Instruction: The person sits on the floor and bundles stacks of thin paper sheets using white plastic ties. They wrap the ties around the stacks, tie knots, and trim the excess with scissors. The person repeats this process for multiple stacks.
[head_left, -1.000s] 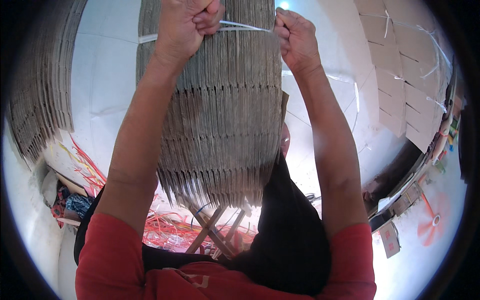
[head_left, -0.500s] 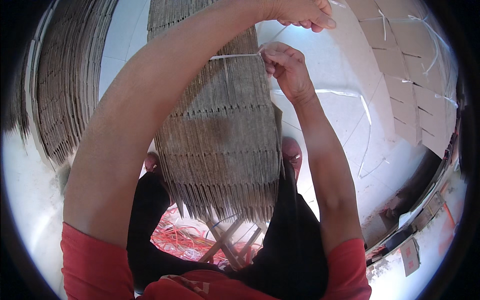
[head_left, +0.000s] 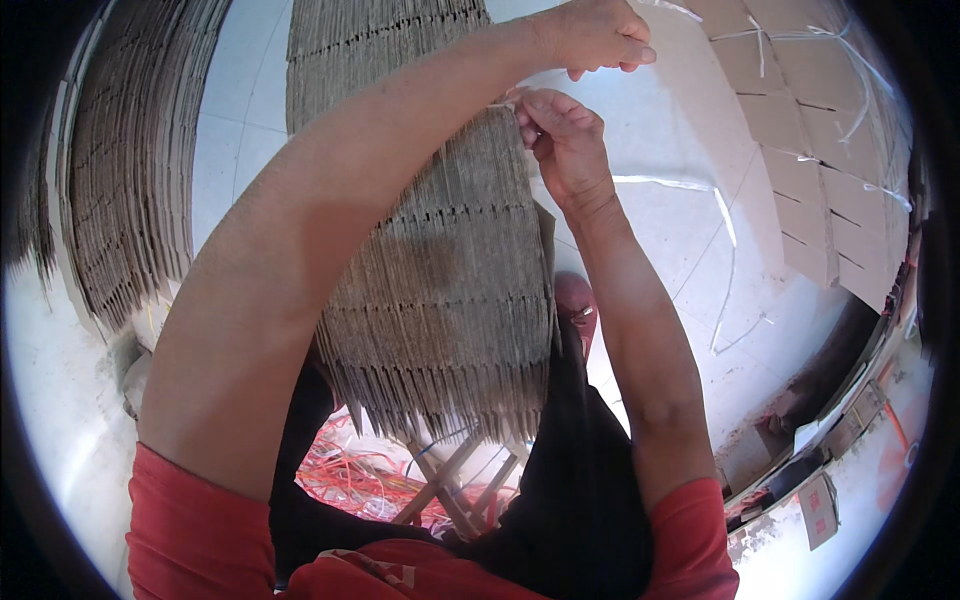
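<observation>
A long bundle of flat brown cardboard pieces (head_left: 440,290), packed on edge, lies in front of me between my legs. At its right edge, my right hand (head_left: 565,135) is closed in a pinch on a thin white plastic strap (head_left: 503,104). Most of that strap across the bundle is hidden under my left forearm. Reaching over the bundle from the left, my left arm ends in my left hand (head_left: 605,38), beyond and slightly right of the right hand. Its fingers are curled shut, and what they hold, if anything, cannot be made out.
More cardboard bundles (head_left: 145,150) stand at the left. Cardboard stacks tied with white strap (head_left: 790,150) are at the far right. A loose white strap (head_left: 728,240) trails over the tiled floor. Red plastic strips (head_left: 350,470) and a wooden stool (head_left: 445,485) lie below the bundle.
My left hand has shifted slightly left and its fingers have curled in more. The left forearm now lies lower across the bundle, covering the strap. My right hand keeps its pinch at the edge.
</observation>
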